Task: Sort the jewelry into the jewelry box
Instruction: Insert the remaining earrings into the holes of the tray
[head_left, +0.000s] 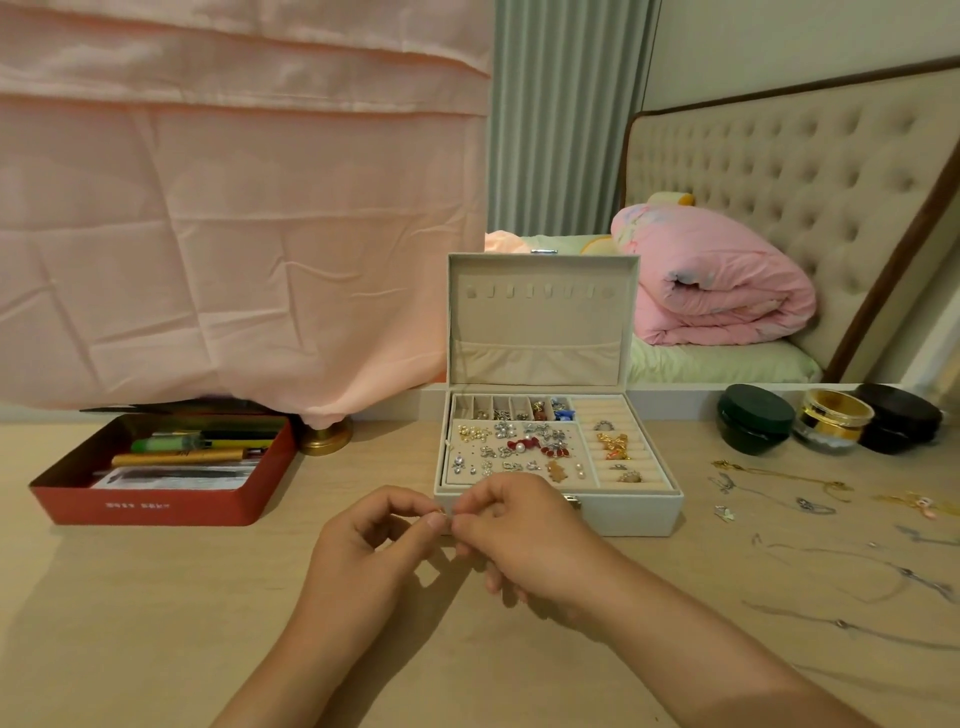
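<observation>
A grey jewelry box (623, 514) stands open on the wooden table, lid upright. Its tray holds several earrings, studs and rings in compartments and ring rolls. Just in front of the box's near left corner, my left hand (371, 540) and my right hand (511, 530) meet fingertip to fingertip. Together they pinch a tiny piece of jewelry (447, 515), too small to identify. Loose thin necklaces (810, 499) and chains lie spread on the table to the right of the box.
A red tin (150, 512) with pens and papers sits at the left. Dark round jars (753, 421) and a gold-lidded jar (831, 418) stand at the back right. A pink cloth hangs behind, over a brass base (324, 439). A bed lies beyond.
</observation>
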